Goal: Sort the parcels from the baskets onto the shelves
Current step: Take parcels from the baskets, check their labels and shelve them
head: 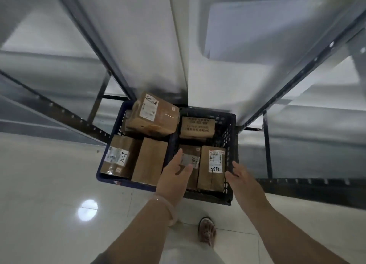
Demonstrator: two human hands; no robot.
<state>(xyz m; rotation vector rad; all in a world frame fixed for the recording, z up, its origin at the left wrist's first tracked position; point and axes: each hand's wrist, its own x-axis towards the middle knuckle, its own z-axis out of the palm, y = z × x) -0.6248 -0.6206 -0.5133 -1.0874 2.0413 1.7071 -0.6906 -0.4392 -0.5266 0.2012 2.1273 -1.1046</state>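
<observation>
Both bare forearms are stretching forward and down, the left wrist wearing a pale bangle (170,209). Released and grasping nothing, the left hand (174,176) is hovering with straight fingers and spread thumb over a brown cardboard parcel (191,158) in the near half of a black slatted basket (229,137); whether the fingertips are touching the box cannot be told. That parcel is lying flat, its long axis running away from the person toward the racks, its white label partly showing beyond the fingers. Just beside it on the right, a second parcel marked 7786 (213,168) is lying parallel, the handwritten number reading upright from here. The right hand (240,176) is also holding nothing, its fingers loosely extended at the basket's right wall, contact unclear through blur. At the far end of the same basket a printed parcel (197,127) is sitting crosswise, its lettering upside down to the viewer. A blue basket (118,183) is standing against the black one on the left, carrying a labelled parcel (120,156) and a plain parcel (149,160) lengthwise, with a larger tilted parcel (154,115) resting on top at the back. Metal shelf racks are rising on the left (59,109) and right (297,73). A brown perforated shoe (207,231) is standing on the glossy tiled floor (49,184).
</observation>
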